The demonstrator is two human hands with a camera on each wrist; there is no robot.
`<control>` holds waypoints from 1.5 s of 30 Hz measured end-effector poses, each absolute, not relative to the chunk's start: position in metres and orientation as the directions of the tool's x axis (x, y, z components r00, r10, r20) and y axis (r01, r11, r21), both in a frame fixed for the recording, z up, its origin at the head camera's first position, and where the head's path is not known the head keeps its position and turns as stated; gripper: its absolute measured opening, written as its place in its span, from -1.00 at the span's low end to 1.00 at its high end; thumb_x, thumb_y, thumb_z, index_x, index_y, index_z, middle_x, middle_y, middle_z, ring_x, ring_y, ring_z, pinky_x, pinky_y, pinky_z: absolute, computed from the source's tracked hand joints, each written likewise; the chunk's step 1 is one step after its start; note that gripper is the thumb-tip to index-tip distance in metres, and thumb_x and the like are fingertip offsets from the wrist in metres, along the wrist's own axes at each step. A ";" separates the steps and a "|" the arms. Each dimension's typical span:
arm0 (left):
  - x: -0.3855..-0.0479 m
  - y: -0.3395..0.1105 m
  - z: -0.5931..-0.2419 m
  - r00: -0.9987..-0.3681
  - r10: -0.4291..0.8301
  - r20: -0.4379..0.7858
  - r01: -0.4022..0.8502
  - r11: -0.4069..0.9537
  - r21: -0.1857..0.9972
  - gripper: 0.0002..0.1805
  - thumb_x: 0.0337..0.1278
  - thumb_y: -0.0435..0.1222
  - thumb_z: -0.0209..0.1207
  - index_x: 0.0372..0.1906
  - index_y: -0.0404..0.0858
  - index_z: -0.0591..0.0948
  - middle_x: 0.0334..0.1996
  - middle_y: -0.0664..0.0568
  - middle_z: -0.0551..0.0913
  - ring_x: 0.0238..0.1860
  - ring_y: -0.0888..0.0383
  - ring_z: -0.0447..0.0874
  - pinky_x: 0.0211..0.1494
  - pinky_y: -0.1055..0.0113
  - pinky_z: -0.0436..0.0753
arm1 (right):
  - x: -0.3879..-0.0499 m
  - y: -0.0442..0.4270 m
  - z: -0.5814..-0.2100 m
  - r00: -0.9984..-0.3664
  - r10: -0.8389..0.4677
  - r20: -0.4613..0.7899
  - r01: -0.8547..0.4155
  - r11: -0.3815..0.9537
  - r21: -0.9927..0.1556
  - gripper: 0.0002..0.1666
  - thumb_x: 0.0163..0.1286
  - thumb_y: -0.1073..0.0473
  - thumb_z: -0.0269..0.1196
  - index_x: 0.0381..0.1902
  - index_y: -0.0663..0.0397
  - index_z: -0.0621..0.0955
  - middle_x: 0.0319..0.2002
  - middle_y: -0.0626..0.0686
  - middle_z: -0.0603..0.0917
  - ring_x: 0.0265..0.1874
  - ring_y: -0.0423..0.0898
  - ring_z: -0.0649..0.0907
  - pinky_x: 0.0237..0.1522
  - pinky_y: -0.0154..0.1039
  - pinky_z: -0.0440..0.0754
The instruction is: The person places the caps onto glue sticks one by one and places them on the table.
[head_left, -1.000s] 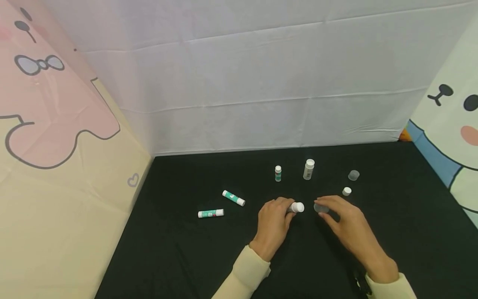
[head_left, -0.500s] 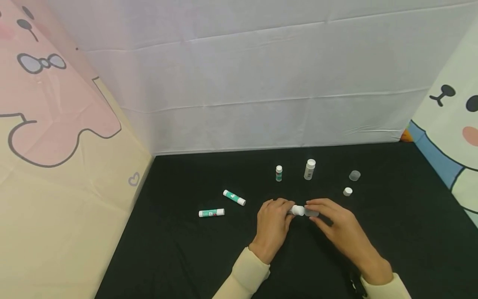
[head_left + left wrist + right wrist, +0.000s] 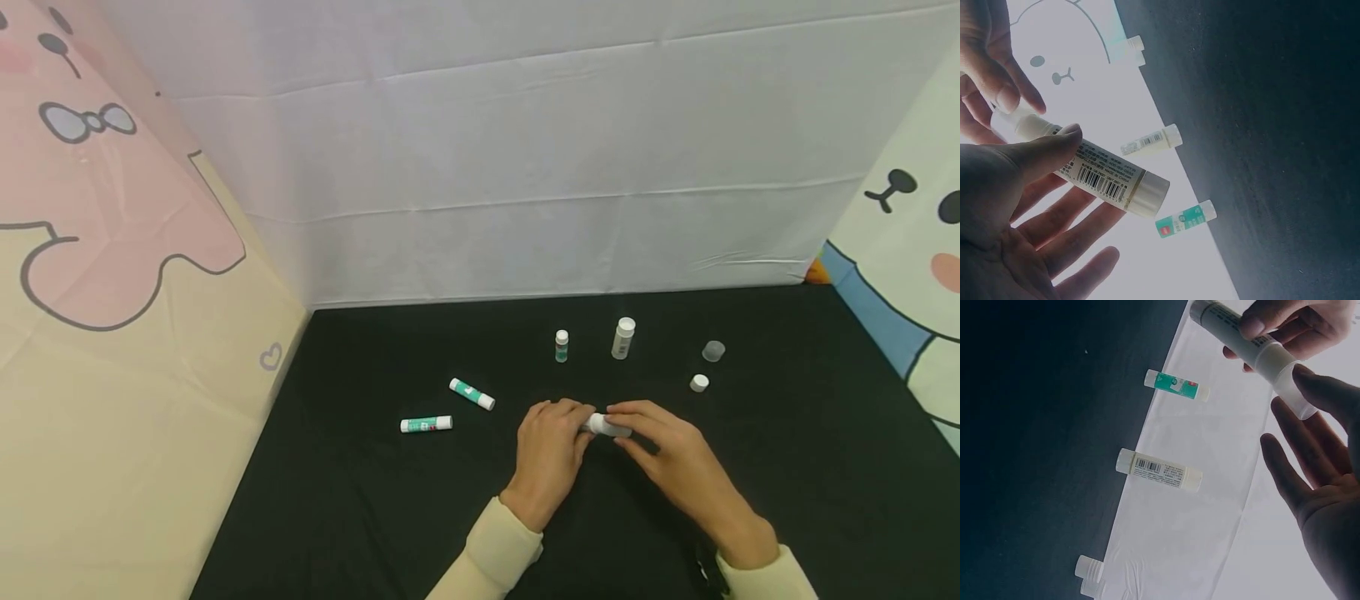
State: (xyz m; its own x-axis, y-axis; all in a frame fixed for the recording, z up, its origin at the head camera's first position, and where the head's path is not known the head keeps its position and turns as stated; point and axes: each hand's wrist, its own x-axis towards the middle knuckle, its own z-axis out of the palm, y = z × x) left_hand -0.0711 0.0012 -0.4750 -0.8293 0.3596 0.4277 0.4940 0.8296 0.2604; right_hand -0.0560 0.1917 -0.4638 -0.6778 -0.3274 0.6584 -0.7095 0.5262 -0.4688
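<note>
A white glue stick (image 3: pixel 1099 167) with a barcode label is gripped between the thumb and fingers of my left hand (image 3: pixel 550 454). Its body is mostly covered by that hand in the head view. With thumb and fingers my right hand (image 3: pixel 675 454) pinches a translucent cap (image 3: pixel 1295 395), which sits over the glue stick's right end, in line with it. How far the cap is pushed on cannot be told.
Behind the hands stand a small green glue stick (image 3: pixel 562 347) and a taller white one (image 3: pixel 622 340). Two green glue sticks, one nearer (image 3: pixel 426 425) and one farther (image 3: pixel 472 394), lie at left. A white cap (image 3: pixel 699 383) and a translucent cap (image 3: pixel 713 352) rest at right.
My right hand has moved left, bringing the translucent cap from apart onto the end of the glue stick. The left hand has kept its grip nearly in place.
</note>
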 end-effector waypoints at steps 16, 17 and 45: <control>-0.068 -0.005 -0.478 -0.771 0.429 0.471 0.564 0.803 0.192 -0.67 0.05 -0.16 0.60 -0.04 -0.05 0.85 -0.17 0.20 0.80 -0.14 0.26 0.77 0.22 0.30 0.65 | -0.054 0.186 -0.471 -0.676 -0.340 0.654 -0.711 0.534 -0.457 -0.69 0.19 0.35 0.55 -0.08 0.13 0.79 -0.04 0.03 0.73 -0.15 -0.04 0.74 0.13 -0.64 0.49; -0.068 -0.006 -0.478 -0.765 0.435 0.475 0.570 0.800 0.186 -0.67 0.05 -0.15 0.59 -0.04 -0.04 0.85 -0.15 0.20 0.80 -0.12 0.26 0.77 0.24 0.29 0.65 | -0.054 0.186 -0.471 -0.672 -0.341 0.658 -0.716 0.529 -0.456 -0.78 0.33 0.22 0.47 -0.08 0.12 0.79 -0.04 0.03 0.73 -0.16 -0.05 0.74 0.13 -0.64 0.49; -0.066 -0.026 -0.480 -0.613 0.533 0.583 0.684 0.728 0.053 -0.75 0.05 -0.15 0.56 -0.14 -0.04 0.84 -0.19 0.26 0.81 -0.16 0.33 0.77 0.04 0.39 0.65 | -0.054 0.172 -0.479 -0.557 -0.358 0.749 -0.800 0.475 -0.368 -0.45 0.70 -0.04 0.04 -0.11 0.25 0.81 -0.14 0.10 0.80 -0.16 0.15 0.78 0.43 -0.37 0.44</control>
State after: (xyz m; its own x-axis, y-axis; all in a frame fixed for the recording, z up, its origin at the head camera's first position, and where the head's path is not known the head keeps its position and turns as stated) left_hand -0.0660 -0.0256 -0.4795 -0.6126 0.5332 0.5834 0.6840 0.7276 0.0534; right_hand -0.0537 0.1719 -0.4786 -0.5573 -0.3579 0.7492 -0.7995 0.4748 -0.3678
